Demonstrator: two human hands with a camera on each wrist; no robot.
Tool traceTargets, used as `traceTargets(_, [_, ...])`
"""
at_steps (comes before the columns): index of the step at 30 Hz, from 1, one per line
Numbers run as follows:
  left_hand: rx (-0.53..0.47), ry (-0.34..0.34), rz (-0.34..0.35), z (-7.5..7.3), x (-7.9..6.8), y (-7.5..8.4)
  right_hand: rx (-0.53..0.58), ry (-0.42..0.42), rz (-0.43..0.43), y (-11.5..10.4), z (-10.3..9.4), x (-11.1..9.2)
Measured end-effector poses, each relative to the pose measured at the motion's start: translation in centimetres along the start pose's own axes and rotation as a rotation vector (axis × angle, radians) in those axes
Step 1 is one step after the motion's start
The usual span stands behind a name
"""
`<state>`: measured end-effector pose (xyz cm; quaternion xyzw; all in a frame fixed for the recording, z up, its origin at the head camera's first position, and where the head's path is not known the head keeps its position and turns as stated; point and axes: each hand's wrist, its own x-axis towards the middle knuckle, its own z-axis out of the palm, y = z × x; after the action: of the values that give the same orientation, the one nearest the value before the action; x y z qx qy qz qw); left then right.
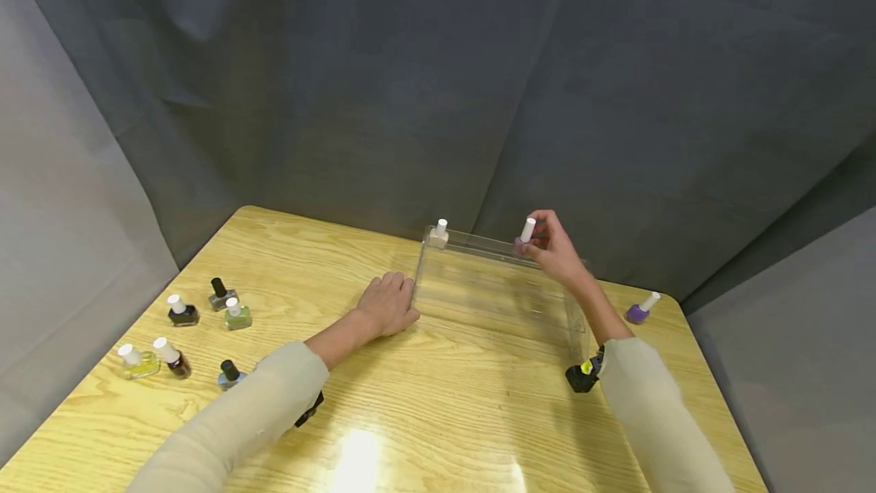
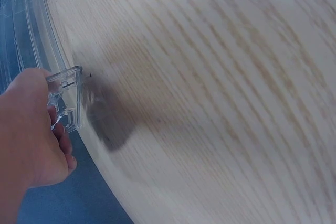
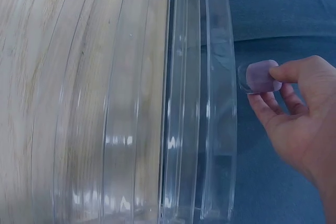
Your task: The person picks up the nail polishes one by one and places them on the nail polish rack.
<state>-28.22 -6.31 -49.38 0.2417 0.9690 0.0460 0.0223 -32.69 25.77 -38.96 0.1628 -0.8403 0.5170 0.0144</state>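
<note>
A clear acrylic tiered rack (image 1: 493,280) stands at the back of the wooden table. My left hand (image 1: 388,304) grips its left end, the fingers curled around the side panel (image 2: 73,95) in the left wrist view. Between thumb and fingertips, my right hand (image 1: 557,253) pinches a light purple nail polish bottle (image 3: 261,76) with a white cap. That bottle is upright at the rack's back top tier; whether it touches the rack cannot be told. A cream nail polish bottle (image 1: 439,236) with a white cap stands on the top tier's left end.
Several nail polish bottles stand at the table's left, among them a green one (image 1: 237,316), a yellow one (image 1: 141,364) and a blue one (image 1: 230,376). A darker purple bottle (image 1: 638,313) stands at the right. Behind the table hangs a dark curtain (image 1: 383,97).
</note>
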Motion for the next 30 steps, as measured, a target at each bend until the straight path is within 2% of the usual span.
traceTargets(4, [0.009, 0.001, -0.006, -0.1, -0.1, 0.1, 0.014, 0.003, 0.004, -1.5, 0.7, 0.0])
traceTargets(6, [0.014, 0.008, 0.000, 0.3, 0.1, 0.0, 0.009, 0.009, 0.012, -1.8, 0.9, 0.0])
traceTargets(11, [0.007, 0.029, 0.017, 1.3, 0.5, -0.3, -0.001, 0.010, 0.048, 0.6, 1.1, 0.7])
traceTargets(14, [0.001, 0.032, 0.018, 1.3, 0.4, -0.3, -0.024, 0.016, 0.037, 1.9, 1.2, 1.1])
traceTargets(23, [-0.007, 0.019, 0.017, 0.8, 0.3, 0.0, -0.109, 0.018, 0.060, 2.2, 1.6, 0.8])
traceTargets(30, [0.006, 0.015, 0.006, 0.3, 0.1, 0.1, -0.135, 0.012, 0.029, 2.3, 2.0, 0.9])
